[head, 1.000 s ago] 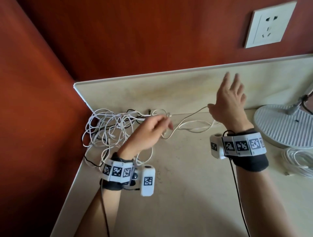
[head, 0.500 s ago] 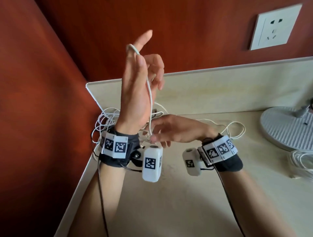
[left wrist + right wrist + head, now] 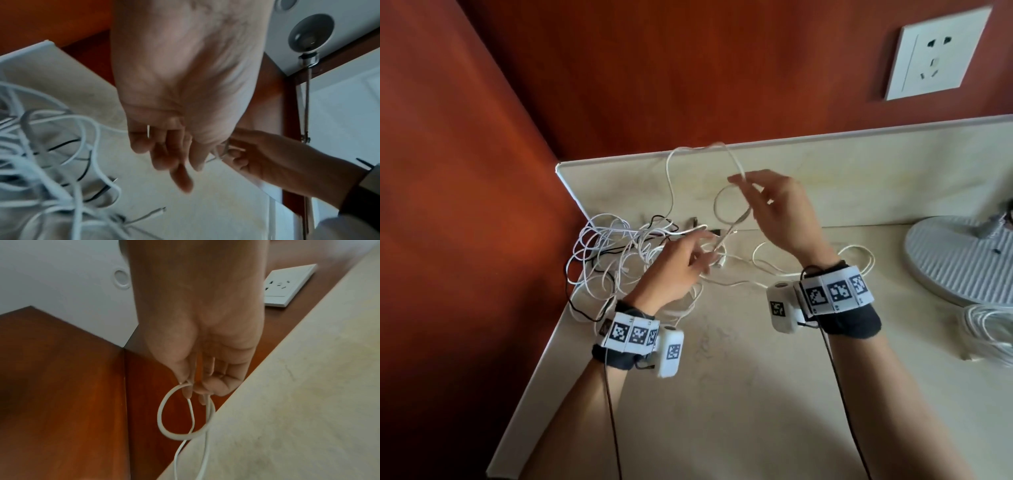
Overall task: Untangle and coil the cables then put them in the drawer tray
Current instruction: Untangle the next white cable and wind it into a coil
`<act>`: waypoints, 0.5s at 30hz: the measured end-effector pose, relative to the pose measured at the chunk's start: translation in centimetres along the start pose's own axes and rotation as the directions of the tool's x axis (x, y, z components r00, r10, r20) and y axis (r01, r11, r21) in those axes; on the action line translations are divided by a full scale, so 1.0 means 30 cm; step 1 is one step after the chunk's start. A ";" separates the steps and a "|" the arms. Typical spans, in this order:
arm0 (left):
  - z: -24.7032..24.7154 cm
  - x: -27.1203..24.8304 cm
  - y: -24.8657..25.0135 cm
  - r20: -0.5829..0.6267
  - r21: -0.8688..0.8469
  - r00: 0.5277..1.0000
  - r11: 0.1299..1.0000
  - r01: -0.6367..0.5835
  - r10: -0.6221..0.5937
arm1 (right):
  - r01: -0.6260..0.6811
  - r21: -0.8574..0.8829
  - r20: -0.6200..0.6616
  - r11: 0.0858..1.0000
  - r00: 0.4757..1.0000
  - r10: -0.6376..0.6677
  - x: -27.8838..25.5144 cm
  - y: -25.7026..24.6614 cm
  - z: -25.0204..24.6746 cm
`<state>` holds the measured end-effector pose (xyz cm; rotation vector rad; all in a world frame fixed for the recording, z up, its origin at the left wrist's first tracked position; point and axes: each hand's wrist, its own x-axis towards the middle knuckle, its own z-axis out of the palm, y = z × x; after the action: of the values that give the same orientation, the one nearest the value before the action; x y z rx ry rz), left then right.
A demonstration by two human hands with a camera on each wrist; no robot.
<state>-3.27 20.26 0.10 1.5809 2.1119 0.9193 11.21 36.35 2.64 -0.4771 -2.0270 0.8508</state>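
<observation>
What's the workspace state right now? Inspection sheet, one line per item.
Surface: beige countertop, faintly stained.
Job's things: tangled white and black cables in the left corner; no drawer tray in view.
Clutter: white lamp base; coiled white cable bundle at right edge.
Grippers: right hand pinches a raised white cable loop; left hand, grip unclear.
Cables: black wrist-camera leads along both forearms.
Surroundings: red-brown walls; wall socket.
</observation>
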 end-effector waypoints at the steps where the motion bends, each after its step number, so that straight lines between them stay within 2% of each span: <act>1: 0.005 -0.001 -0.017 0.002 0.009 1.000 1.000 0.017 -0.017 | -0.048 0.056 -0.028 0.997 0.998 0.049 0.004 0.003 -0.018; 3: 0.014 -0.010 -0.042 -0.020 0.006 0.999 1.000 0.025 -0.025 | -0.148 0.186 -0.020 0.971 0.988 0.155 0.005 0.007 -0.051; 6: 0.022 -0.024 -0.033 -0.055 -0.079 0.998 0.997 0.015 -0.019 | -0.244 0.293 0.059 0.924 0.970 0.238 -0.003 0.011 -0.076; 8: 0.026 -0.026 0.008 -0.071 -0.200 0.997 0.980 -0.006 -0.008 | -0.279 0.326 0.114 0.903 0.960 0.255 -0.002 0.014 -0.084; 11: 0.036 -0.023 0.081 -0.088 -0.341 0.992 0.933 -0.111 0.086 | -0.295 0.331 0.184 0.896 0.952 0.245 -0.002 0.007 -0.089; 15: 0.059 -0.008 0.168 -0.140 -0.302 0.979 0.935 -0.184 0.147 | -0.348 0.371 0.231 0.861 0.933 0.277 -0.011 -0.012 -0.087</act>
<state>1.53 21.38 2.20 1.5864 1.8078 1.3593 13.55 36.90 3.73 -0.5165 -1.8733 1.5250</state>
